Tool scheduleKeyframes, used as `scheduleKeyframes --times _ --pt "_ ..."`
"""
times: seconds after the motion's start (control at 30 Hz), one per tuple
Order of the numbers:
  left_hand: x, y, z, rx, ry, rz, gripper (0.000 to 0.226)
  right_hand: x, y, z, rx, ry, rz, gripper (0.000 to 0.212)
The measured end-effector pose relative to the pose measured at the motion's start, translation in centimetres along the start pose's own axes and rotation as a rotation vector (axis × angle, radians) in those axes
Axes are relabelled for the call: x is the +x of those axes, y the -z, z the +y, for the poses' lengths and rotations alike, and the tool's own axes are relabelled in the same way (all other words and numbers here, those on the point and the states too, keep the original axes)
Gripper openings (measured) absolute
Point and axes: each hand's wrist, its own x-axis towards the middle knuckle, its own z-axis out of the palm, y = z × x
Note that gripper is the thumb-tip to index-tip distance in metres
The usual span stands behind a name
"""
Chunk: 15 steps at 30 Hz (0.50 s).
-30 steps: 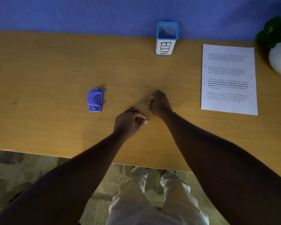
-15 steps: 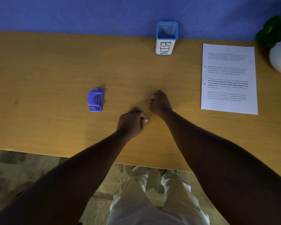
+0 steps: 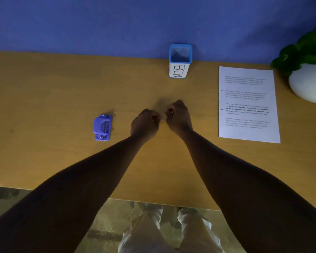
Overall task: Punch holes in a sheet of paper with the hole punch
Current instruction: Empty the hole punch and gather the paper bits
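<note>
A small blue hole punch (image 3: 102,127) lies on the wooden desk (image 3: 44,88), left of centre. A white printed sheet of paper (image 3: 248,105) lies flat at the right. My left hand (image 3: 145,123) and my right hand (image 3: 178,115) hover over the desk's middle, between punch and paper, both curled into loose fists almost touching each other. Neither hand holds anything that I can see. The punch is a hand's width to the left of my left hand; the paper is a short way right of my right hand.
A blue-rimmed white box marked "BIN" (image 3: 180,61) stands at the back against the blue wall. A white pot with a green plant (image 3: 308,81) sits at the far right, beside the paper. The desk's near edge runs above my legs.
My left hand has moved forward and now sits level with my right hand, fists nearly touching. The punch and paper have stayed put.
</note>
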Motion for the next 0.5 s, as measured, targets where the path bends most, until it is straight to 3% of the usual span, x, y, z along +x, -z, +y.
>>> scheduleKeyframes --times 0.23,0.5 --pt "6.1 2.6 4.7 -0.177 -0.059 0.141 0.012 5.1 3.8 -2.3 0.022 0.177 0.246 0.006" --pt "13.8 4.9 8.9 -0.244 -0.132 0.227 0.021 12.0 7.7 -3.8 0.006 0.057 0.316 0.013"
